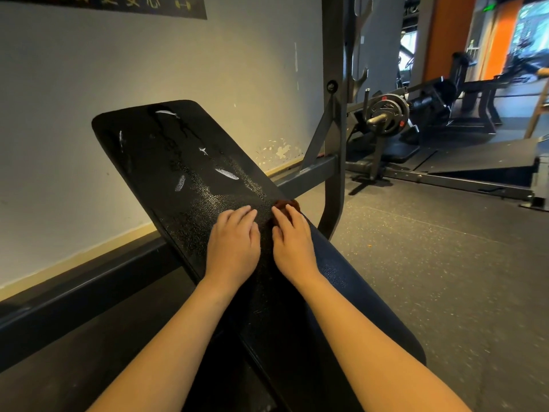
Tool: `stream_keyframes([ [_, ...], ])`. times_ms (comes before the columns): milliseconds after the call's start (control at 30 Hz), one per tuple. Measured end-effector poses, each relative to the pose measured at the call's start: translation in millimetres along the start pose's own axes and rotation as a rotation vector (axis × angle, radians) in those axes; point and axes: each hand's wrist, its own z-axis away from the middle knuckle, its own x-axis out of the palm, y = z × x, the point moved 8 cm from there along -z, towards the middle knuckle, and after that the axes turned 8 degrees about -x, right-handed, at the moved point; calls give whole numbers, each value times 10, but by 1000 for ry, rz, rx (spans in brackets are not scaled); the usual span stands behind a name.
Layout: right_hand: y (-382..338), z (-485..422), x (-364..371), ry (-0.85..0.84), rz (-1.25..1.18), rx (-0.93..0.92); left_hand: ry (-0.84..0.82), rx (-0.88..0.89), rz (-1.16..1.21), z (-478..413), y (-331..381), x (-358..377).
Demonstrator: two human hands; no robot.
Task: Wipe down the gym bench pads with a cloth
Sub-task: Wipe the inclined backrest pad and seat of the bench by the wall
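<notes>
The right hand (292, 245) lies with nearly straight fingers over a small bunched dark-brown cloth (286, 205), pressing it onto the cracked black leatherette bench pad (166, 150). Just left, the left hand (233, 242) rests flat on the pad, fingers relaxed, holding nothing.

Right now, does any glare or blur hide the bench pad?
Head view: the bench pad is sharp, with white streaks that could be glare or tears; the cloth under the right hand looks dim; the far-right window is overexposed.
</notes>
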Motion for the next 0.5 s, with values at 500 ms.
stream_keyframes([
  [500,0,-353,137,35,-26,86,17,-99,-121,-19,-305,-138],
])
